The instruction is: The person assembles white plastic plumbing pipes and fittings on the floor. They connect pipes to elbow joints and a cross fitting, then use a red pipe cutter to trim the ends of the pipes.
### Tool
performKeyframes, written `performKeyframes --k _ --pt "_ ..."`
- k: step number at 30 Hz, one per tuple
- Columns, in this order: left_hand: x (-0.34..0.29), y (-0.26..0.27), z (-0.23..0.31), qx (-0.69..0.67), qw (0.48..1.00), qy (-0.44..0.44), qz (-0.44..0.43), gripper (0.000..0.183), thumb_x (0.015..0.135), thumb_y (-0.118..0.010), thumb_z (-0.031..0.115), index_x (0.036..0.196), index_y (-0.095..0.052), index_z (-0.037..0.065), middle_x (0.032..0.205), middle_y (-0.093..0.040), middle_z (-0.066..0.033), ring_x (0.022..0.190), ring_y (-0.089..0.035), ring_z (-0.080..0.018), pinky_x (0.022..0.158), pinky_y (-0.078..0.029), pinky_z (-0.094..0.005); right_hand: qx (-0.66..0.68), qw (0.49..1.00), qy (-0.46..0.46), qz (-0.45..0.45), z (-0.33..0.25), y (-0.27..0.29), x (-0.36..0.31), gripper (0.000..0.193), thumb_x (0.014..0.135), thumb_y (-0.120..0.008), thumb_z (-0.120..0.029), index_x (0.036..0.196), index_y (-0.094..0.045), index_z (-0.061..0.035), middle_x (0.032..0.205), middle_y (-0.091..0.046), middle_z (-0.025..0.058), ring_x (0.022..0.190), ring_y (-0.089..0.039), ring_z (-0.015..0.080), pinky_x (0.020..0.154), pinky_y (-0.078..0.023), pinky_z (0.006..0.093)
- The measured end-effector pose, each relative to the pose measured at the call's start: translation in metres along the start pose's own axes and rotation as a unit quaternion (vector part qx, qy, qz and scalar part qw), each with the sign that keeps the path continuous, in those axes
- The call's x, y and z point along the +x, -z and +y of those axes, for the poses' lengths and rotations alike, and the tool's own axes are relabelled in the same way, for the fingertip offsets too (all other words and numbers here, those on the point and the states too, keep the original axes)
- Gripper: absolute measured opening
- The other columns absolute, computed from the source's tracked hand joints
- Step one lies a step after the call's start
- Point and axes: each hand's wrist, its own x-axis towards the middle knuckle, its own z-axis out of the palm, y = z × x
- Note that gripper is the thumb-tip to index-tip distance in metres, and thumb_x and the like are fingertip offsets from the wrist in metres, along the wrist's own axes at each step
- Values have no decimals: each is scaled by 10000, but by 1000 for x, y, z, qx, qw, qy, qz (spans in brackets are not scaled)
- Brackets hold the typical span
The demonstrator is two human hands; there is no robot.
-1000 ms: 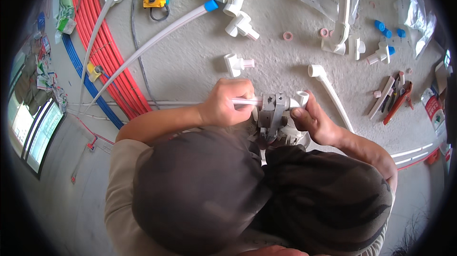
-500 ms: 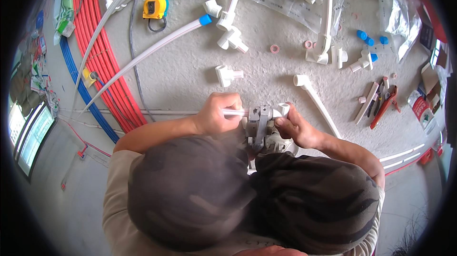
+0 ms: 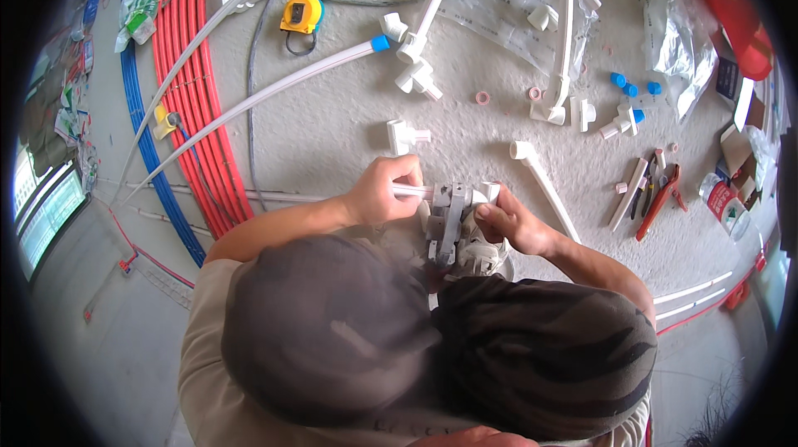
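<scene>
A grey metal pipe fusion welder (image 3: 451, 218) stands upright in front of my knees, with dies on both sides of its head. My left hand (image 3: 378, 191) is closed round a white plastic pipe (image 3: 411, 191), whose end meets the left side of the head. On the other side, my right hand (image 3: 517, 221) grips a white elbow fitting (image 3: 487, 192) between thumb and fingers, up against the right die. How deep either piece sits on its die is hard to see. Just beyond my left hand lies a white tee fitting (image 3: 405, 136).
A pipe with an elbow end (image 3: 544, 177) lies right of my hands. Red-handled pipe cutters (image 3: 661, 202) sit farther right. Beyond are joined white fittings (image 3: 417, 75), blue caps (image 3: 630, 88) and a yellow tape measure (image 3: 301, 15). Red pipes (image 3: 187, 90) and blue pipes (image 3: 145, 131) run along the left.
The view has shifted slightly, so the floor items appear displaced. Both hands keep the pipe and elbow at the welder, with no clear movement against it.
</scene>
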Motion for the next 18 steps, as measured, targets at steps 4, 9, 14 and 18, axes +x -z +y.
performKeyframes --k 4,9,14,18 --pt "2 -2 6 21 1000 2 8 158 819 -718 13 861 -566 27 776 -652 -64 689 -611 -145 636 -494 -327 -11 999 8 31 2 -5 -3 338 1122 -533 -332 892 -461 -95 702 -411 -42 600 -381 75 534 -329 266" --pt "-1 -1 3 15 1000 5 -21 138 838 -693 54 882 -564 35 830 -638 -44 727 -556 -107 659 -452 -310 -19 998 -23 60 7 -6 -4 295 1102 -565 -301 898 -483 -105 720 -424 -55 617 -383 66 542 -321 256" --pt "7 -1 4 34 999 -8 -15 114 795 -654 65 860 -574 17 763 -617 -58 694 -544 -121 630 -427 -318 -28 996 -18 81 2 -8 -6 272 1062 -543 -202 814 -489 -102 680 -407 -55 583 -365 63 520 -300 265" --pt "8 -3 6 43 999 -27 8 125 769 -660 86 814 -559 29 676 -588 -80 613 -551 -204 580 -409 -370 -43 996 -20 74 -1 -8 -4 283 1046 -542 -182 783 -479 -98 659 -400 -53 564 -360 65 514 -306 264"
